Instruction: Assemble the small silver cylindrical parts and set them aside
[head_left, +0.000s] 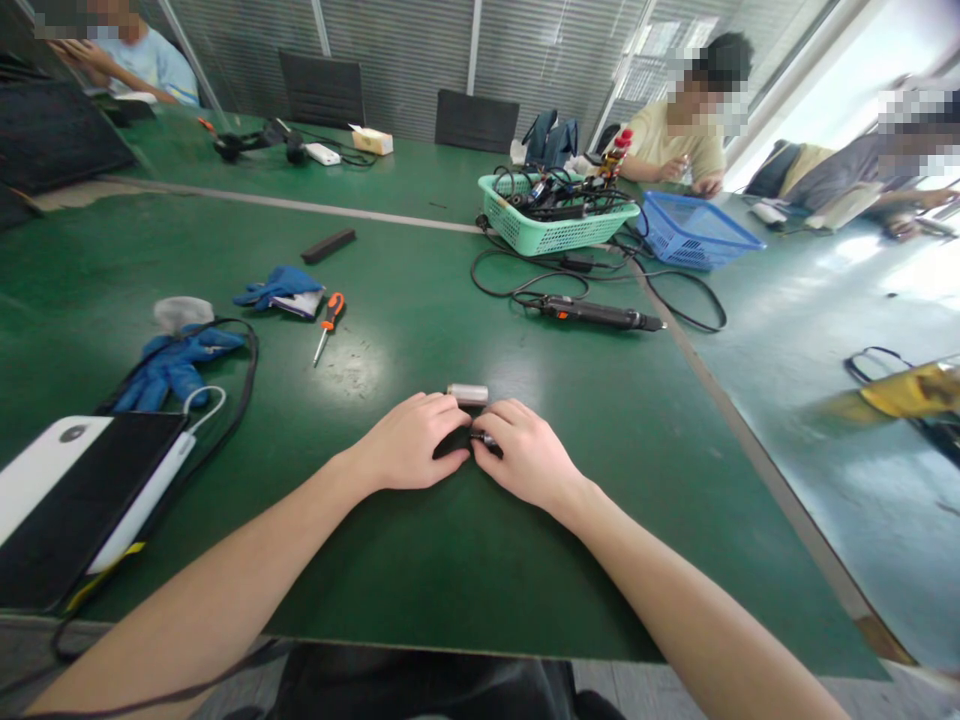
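Note:
Both my hands rest together on the green table (420, 560), close to its near edge. My left hand (409, 443) has its fingers curled, fingertips meeting those of my right hand (525, 455). Between them sits a small dark metal part (482, 438), pinched by my right fingers and touched by the left. Just beyond my fingertips lies a short silver metal cylinder (467, 394), free on the table.
An orange-handled screwdriver (328, 325), blue gloves (180, 362) and a phone on a power bank (82, 495) lie to the left. A corded electric screwdriver (600, 315), a green basket (555, 212) and a blue basket (694, 230) sit beyond. Other people sit at the far side.

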